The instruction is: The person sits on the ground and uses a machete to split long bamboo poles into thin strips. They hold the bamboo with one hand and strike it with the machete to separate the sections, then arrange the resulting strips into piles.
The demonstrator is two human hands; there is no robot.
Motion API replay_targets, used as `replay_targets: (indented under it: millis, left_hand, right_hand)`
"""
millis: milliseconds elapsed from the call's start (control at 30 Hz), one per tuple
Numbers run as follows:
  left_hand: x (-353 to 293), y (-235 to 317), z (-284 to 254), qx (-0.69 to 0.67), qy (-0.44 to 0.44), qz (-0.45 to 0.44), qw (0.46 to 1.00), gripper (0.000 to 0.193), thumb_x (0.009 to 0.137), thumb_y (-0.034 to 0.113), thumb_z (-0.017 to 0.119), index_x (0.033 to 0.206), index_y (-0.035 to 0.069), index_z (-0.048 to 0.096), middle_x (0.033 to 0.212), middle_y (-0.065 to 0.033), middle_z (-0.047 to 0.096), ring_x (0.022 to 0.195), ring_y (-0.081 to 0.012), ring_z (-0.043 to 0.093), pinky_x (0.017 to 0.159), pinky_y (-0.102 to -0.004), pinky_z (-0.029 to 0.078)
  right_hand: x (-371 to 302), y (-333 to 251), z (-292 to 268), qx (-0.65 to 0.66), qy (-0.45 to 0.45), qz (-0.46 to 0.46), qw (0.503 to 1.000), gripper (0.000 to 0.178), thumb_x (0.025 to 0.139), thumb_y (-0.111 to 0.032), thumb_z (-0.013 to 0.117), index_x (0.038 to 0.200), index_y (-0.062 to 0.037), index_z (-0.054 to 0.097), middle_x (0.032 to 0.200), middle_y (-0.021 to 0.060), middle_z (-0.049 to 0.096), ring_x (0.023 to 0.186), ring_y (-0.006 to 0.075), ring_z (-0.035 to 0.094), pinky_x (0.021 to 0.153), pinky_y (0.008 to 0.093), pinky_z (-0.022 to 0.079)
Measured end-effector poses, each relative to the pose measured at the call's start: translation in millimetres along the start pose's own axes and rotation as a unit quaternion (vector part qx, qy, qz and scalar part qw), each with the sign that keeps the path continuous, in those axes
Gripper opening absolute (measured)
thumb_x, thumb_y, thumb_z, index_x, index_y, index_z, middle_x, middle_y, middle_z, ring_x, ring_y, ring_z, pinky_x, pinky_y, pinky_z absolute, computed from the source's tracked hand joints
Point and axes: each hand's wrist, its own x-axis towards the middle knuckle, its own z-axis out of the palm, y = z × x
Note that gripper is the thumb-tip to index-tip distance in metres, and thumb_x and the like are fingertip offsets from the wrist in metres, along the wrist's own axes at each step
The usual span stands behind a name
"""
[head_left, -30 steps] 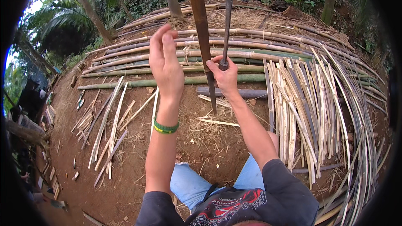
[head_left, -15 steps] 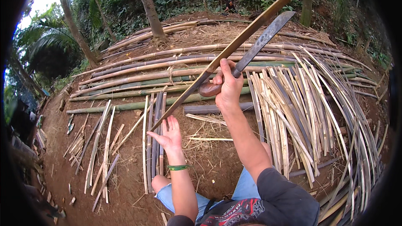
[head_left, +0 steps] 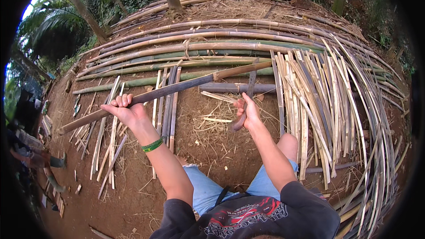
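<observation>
The left hand (head_left: 126, 111) is curled around a long bamboo strip (head_left: 177, 89), which is held nearly level, rising slightly rightward. The right hand (head_left: 248, 113) is closed on a knife (head_left: 246, 99), blade pointing away. Split bamboo (head_left: 318, 97) is spread over bare earth (head_left: 133, 194) among trees.

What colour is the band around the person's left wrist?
Green. The wristband sits just below the left hand, which grips a long bamboo strip; the head view shows it.
</observation>
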Motion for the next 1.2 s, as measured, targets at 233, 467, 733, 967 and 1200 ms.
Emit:
replay_targets:
  millis: [233, 467, 733, 967, 1200]
  left_hand:
    - [-59.5, 7.5, 21.4, 0.153, -0.205, 0.019, 0.967, 0.060, 0.092, 0.068, 0.032, 0.070, 0.013, 0.045, 0.050, 0.0012, 0.040, 0.039, -0.0101, 0.037, 0.037, -0.0211, 0.029]
    - [-116.6, -45.8, -6.1, 0.278, -0.276, 0.021, 0.920, 0.066, 0.093, 0.071, 0.025, 0.067, 0.011, 0.036, 0.048, -0.0021, 0.034, 0.037, -0.0109, 0.032, 0.034, -0.0208, 0.026]
    - [-135.9, -72.9, -56.3, 0.315, -0.218, 0.074, 0.921, 0.070, 0.088, 0.078, 0.018, 0.062, 0.014, 0.032, 0.044, 0.0025, 0.029, 0.035, -0.0063, 0.026, 0.033, -0.0178, 0.018]
    - [-123.1, -81.2, -47.6, 0.287, -0.222, 0.051, 0.930, 0.072, 0.089, 0.078, 0.018, 0.064, 0.013, 0.035, 0.044, 0.0020, 0.029, 0.034, -0.0062, 0.026, 0.032, -0.0165, 0.020]
    - [-112.1, -77.3, -52.3, 0.267, -0.256, 0.052, 0.928, 0.070, 0.090, 0.076, 0.020, 0.063, 0.014, 0.035, 0.045, 0.0023, 0.029, 0.034, -0.0066, 0.027, 0.031, -0.0177, 0.020]
  right_hand:
    - [-31.3, 112.7, -121.6, -0.073, 0.131, 0.129, 0.980, 0.042, 0.092, -0.048, 0.061, 0.076, -0.0096, 0.051, 0.055, -0.0020, 0.044, 0.045, 0.0114, 0.043, 0.043, 0.0284, 0.036]
    - [-88.0, 120.5, -94.5, -0.302, -0.071, 0.068, 0.948, 0.053, 0.092, -0.057, 0.057, 0.068, -0.0100, 0.047, 0.053, -0.0028, 0.042, 0.043, 0.0105, 0.040, 0.041, 0.0296, 0.034]
    - [-90.2, 141.5, -61.8, -0.416, -0.227, -0.110, 0.874, 0.059, 0.100, -0.047, 0.047, 0.065, -0.0005, 0.058, 0.052, 0.0057, 0.050, 0.049, 0.0173, 0.051, 0.049, 0.0383, 0.040]
    - [-6.5, 190.6, -121.0, -0.465, -0.073, 0.067, 0.880, 0.076, 0.096, -0.065, 0.037, 0.062, -0.0003, 0.058, 0.052, 0.0078, 0.053, 0.052, 0.0191, 0.056, 0.053, 0.0397, 0.044]
    - [-26.8, 166.2, -88.3, -0.462, -0.179, -0.050, 0.867, 0.067, 0.098, -0.056, 0.043, 0.066, 0.0002, 0.061, 0.054, 0.0106, 0.054, 0.052, 0.0199, 0.052, 0.053, 0.0401, 0.042]
